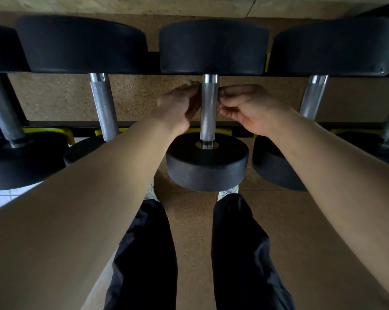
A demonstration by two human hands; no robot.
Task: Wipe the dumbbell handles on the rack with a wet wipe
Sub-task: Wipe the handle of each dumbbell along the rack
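The middle dumbbell lies on the rack with its knurled steel handle running away from me between two black round heads. My left hand is at the handle's left side, fingers curled, pinching a pale scrap of wet wipe that shows above its knuckles. On the other side of the handle, my right hand has its fingertips and thumb pinched together against the bar. The rest of the wipe is hidden behind the handle and the fingers.
More dumbbells lie alongside, with handles to the left and right. The rack's black front rail carries yellow cradles. Below are a speckled brown floor and my legs in black trousers.
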